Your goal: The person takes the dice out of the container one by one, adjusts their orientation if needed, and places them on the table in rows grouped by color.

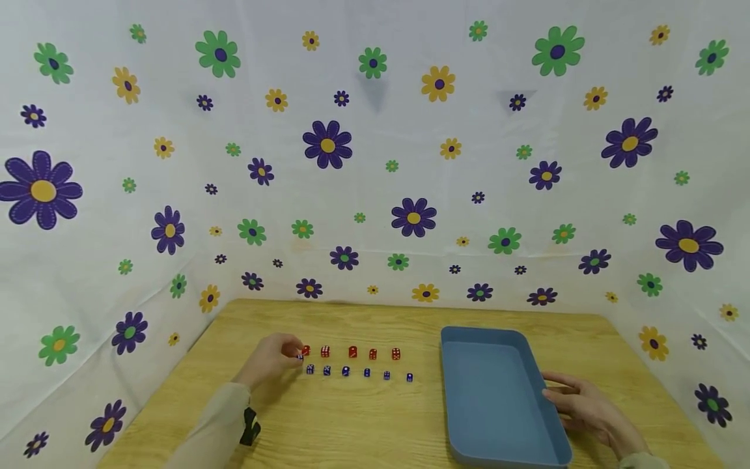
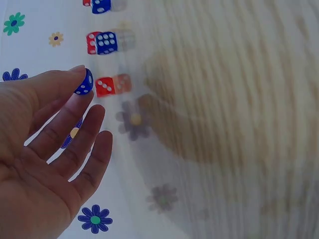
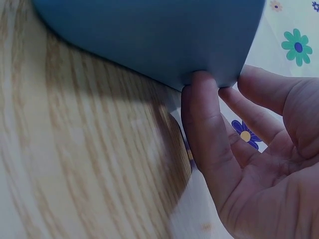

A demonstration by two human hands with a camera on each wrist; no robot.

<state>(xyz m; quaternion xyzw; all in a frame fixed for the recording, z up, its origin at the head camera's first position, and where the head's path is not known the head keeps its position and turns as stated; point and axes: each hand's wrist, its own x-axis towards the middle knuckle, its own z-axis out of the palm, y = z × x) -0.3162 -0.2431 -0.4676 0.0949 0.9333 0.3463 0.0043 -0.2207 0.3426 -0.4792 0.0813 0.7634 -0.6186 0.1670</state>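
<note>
In the head view, my left hand (image 1: 271,359) is at the left end of two rows of dice, its thumb and finger pinching a blue die (image 1: 300,357). The left wrist view shows this blue die (image 2: 84,82) at the fingertips, beside a red die (image 2: 104,86). Several red dice (image 1: 353,352) form the far row, and several blue dice (image 1: 346,371) the near one. On the right, my right hand (image 1: 588,407) touches the outer side of a blue-grey tray (image 1: 446,391). Its fingertips rest against the tray's wall (image 3: 164,40) in the right wrist view.
The tray stands on the right part of a wooden table (image 1: 351,430). White cloth with printed flowers (image 1: 375,189) hangs behind the table and along both sides. A dark patterned item (image 1: 250,426) shows at the left sleeve.
</note>
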